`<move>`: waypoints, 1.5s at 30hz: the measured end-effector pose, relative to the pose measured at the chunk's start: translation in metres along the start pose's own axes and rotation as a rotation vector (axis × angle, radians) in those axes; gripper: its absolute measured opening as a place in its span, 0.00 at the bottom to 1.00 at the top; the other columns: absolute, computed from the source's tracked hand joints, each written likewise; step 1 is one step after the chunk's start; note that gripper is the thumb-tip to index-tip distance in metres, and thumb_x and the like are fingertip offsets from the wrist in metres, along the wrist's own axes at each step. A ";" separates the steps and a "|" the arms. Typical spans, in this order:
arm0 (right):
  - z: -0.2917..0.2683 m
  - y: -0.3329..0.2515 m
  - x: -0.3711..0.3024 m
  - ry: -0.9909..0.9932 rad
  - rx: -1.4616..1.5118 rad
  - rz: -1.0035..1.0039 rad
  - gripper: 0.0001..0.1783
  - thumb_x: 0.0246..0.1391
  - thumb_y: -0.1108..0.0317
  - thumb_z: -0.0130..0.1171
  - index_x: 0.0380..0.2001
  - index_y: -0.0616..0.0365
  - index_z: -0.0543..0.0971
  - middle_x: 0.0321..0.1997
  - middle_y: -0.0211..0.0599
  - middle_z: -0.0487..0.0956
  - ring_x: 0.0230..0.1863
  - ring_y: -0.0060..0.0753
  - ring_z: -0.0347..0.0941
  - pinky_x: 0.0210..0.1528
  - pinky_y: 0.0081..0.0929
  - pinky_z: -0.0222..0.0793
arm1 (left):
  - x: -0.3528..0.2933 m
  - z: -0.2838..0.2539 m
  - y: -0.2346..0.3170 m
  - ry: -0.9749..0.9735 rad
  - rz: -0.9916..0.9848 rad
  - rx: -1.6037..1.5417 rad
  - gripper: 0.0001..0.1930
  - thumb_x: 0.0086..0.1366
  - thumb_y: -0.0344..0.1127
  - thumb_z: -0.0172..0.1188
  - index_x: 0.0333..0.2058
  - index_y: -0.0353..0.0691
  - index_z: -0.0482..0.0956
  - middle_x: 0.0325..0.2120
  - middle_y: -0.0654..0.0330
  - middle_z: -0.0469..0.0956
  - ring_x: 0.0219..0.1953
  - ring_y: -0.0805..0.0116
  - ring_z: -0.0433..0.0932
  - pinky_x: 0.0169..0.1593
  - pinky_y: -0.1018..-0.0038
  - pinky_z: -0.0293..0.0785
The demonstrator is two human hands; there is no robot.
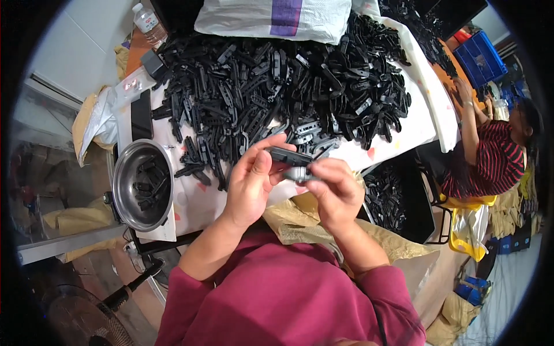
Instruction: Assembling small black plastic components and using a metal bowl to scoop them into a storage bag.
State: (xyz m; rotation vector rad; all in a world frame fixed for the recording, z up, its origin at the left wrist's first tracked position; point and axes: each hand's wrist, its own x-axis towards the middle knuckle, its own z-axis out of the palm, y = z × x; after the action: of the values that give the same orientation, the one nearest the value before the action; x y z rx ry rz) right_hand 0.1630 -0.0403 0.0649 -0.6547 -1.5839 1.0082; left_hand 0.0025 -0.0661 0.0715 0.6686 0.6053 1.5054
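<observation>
My left hand (247, 190) grips a long black plastic part (287, 155) between thumb and fingers, above the near edge of the table. On the right, my right hand (336, 193) pinches the other end of that part. A silvery-grey piece (296, 174) shows between the hands just below it; motion blur hides whether it is joined to the black part. Beyond my hands lies a broad heap of similar black plastic parts (225, 92), a few grey parts (307, 131) among them.
A steel bowl (122, 184) with several black parts stands at the left. At the back lie a white woven sack (242, 17) and a plastic bottle (148, 24). A black bin of parts (418, 219) sits lower right. Another person (490, 150) works at the far right.
</observation>
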 end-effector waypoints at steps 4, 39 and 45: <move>0.010 -0.015 0.003 0.076 -0.148 -0.007 0.12 0.44 0.80 0.63 0.36 0.67 0.78 0.37 0.40 0.74 0.39 0.29 0.71 0.40 0.20 0.68 | -0.007 0.004 -0.010 -0.072 0.246 0.321 0.25 0.68 0.45 0.44 0.57 0.33 0.60 0.49 0.50 0.71 0.50 0.63 0.72 0.54 0.69 0.68; -0.036 0.100 0.064 -0.035 -1.220 0.293 0.17 0.42 0.63 0.64 0.33 0.63 0.73 0.31 0.44 0.76 0.32 0.49 0.74 0.32 0.38 0.70 | 0.024 -0.040 -0.034 0.258 0.092 1.825 0.13 0.54 0.46 0.61 0.24 0.41 0.78 0.22 0.56 0.78 0.25 0.56 0.78 0.28 0.63 0.73; -0.038 0.093 0.060 0.049 -0.998 0.469 0.19 0.43 0.65 0.61 0.40 0.61 0.76 0.38 0.43 0.75 0.39 0.44 0.73 0.41 0.35 0.69 | 0.028 -0.043 -0.031 0.250 -0.131 1.854 0.12 0.55 0.43 0.61 0.26 0.40 0.79 0.21 0.51 0.77 0.26 0.52 0.78 0.29 0.63 0.72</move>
State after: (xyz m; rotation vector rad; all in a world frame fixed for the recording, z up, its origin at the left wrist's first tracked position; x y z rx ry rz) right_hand 0.1757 0.0650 0.0158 -1.7719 -1.8907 0.4353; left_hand -0.0079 -0.0355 0.0213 1.7122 2.2024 0.4996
